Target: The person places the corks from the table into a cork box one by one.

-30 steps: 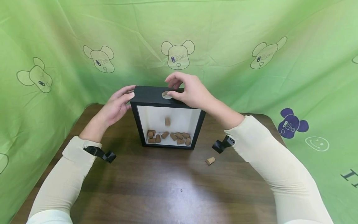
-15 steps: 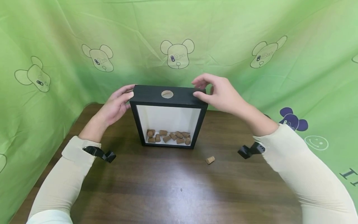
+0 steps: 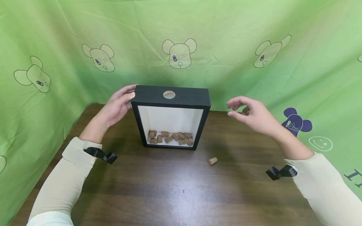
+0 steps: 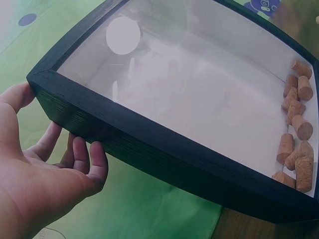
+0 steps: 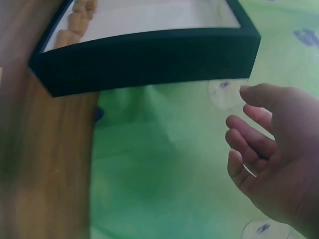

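Observation:
A black shadow box [image 3: 172, 99] with a clear front, a white back and a round hole [image 3: 169, 94] in its top stands upright on the table. Several corks [image 3: 168, 139] lie inside along its bottom. My left hand [image 3: 114, 106] holds the box at its upper left corner; in the left wrist view the thumb lies at the corner and the fingers against the side, some tips partly hidden. To the right, apart from the box, my right hand [image 3: 251, 114] hovers with loosely bent fingers and nothing between them. One loose cork [image 3: 212, 161] lies on the tabletop, in front and right of the box.
The brown wooden table [image 3: 158, 188] reaches back to a green cloth backdrop [image 3: 135, 40] with printed bear heads. Each wrist wears a small black camera, the left one [image 3: 103, 155] low by the sleeve.
A cork seen falling inside the box now lies among the others. My right hand has left the hole and moved right, then lower, away from the box. The left hand stays put.

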`<state>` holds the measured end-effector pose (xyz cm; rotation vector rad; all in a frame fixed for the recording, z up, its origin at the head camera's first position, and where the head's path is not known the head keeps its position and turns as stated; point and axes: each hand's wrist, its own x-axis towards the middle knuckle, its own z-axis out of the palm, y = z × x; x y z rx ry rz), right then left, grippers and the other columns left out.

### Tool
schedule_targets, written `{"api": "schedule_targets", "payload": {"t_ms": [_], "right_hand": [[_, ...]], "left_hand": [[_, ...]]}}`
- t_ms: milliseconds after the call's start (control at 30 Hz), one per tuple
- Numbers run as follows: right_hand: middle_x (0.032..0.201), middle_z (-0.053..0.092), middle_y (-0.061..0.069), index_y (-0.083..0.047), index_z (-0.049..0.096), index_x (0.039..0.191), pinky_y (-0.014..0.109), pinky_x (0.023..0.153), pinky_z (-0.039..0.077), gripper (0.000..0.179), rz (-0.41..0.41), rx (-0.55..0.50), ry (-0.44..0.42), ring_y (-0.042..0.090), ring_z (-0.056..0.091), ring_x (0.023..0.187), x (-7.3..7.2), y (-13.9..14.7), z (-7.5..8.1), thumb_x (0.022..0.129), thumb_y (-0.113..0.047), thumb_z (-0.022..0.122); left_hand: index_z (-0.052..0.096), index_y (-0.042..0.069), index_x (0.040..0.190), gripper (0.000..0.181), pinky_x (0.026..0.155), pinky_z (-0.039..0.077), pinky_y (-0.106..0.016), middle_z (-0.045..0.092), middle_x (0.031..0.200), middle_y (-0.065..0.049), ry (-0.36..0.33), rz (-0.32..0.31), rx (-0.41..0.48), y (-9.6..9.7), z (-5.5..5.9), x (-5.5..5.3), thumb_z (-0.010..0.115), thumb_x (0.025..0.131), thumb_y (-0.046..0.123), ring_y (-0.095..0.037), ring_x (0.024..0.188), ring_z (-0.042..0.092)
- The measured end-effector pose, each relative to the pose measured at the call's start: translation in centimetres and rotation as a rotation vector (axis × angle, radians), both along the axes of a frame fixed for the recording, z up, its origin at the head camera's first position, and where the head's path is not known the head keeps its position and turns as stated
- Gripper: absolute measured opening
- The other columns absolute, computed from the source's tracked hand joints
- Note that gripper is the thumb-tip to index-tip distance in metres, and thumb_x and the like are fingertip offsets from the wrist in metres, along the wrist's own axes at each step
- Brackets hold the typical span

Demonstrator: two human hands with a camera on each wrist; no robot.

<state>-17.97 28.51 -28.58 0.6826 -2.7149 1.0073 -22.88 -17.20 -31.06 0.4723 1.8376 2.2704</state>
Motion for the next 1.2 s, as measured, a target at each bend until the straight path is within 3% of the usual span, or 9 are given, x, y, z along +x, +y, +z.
{"api": "schedule_targets", "payload": {"t_ms": [167, 400, 700, 933, 1200], "right_hand": [[0.113, 0.069, 0.005, -0.008, 0.067, 0.125, 0.018, 0.077, 0.051, 0.034, 0.028, 0.007, -0.074, 0.007, 0.062, 0.094, 0.6, 1.9, -3.0, 0.092, -0.005, 0.075], [0.121, 0.068, 0.007, -0.009, 0.064, 0.131, 0.025, 0.079, 0.053, 0.041, 0.128, -0.006, -0.177, 0.007, 0.06, 0.102, 1.3, 2.9, -8.2, 0.092, -0.011, 0.076], [0.123, 0.068, 0.016, -0.001, 0.064, 0.131, 0.027, 0.076, 0.054, 0.045, 0.14, -0.004, -0.318, 0.03, 0.062, 0.105, 2.3, 4.1, -14.3, 0.091, -0.016, 0.078], [0.116, 0.071, 0.01, -0.003, 0.068, 0.126, 0.025, 0.068, 0.049, 0.041, 0.133, 0.013, -0.295, 0.023, 0.064, 0.098, 3.1, 4.5, -17.1, 0.088, -0.016, 0.081], [0.112, 0.072, 0.001, -0.007, 0.072, 0.12, 0.026, 0.078, 0.049, 0.037, 0.121, 0.032, -0.245, 0.013, 0.062, 0.096, 3.6, 3.9, -18.9, 0.086, -0.016, 0.083]], "left_hand": [[0.029, -0.004, 0.153, 0.049, 0.09, 0.046, -0.025, 0.053, 0.131, 0.0, -0.001, 0.002, -0.001, 0.0, 0.0, 0.1, 0.042, 0.107, 0.008, -0.009, 0.114, 0.056], [0.03, -0.004, 0.153, 0.049, 0.091, 0.045, -0.025, 0.054, 0.131, 0.0, -0.007, 0.007, 0.0, 0.0, -0.1, 0.1, 0.042, 0.107, 0.007, -0.01, 0.116, 0.055], [0.028, -0.005, 0.154, 0.051, 0.091, 0.046, -0.024, 0.053, 0.132, 0.0, -0.011, 0.006, 0.005, 0.0, -0.1, 0.2, 0.042, 0.107, 0.008, -0.009, 0.114, 0.056], [0.024, -0.006, 0.156, 0.054, 0.092, 0.046, -0.025, 0.053, 0.132, 0.001, -0.006, 0.004, 0.004, 0.0, 0.0, 0.1, 0.041, 0.107, 0.008, -0.01, 0.118, 0.054], [0.024, -0.006, 0.156, 0.054, 0.091, 0.045, -0.025, 0.053, 0.132, 0.0, -0.008, 0.004, 0.001, 0.0, 0.0, 0.1, 0.042, 0.107, 0.008, -0.01, 0.117, 0.054]]}}
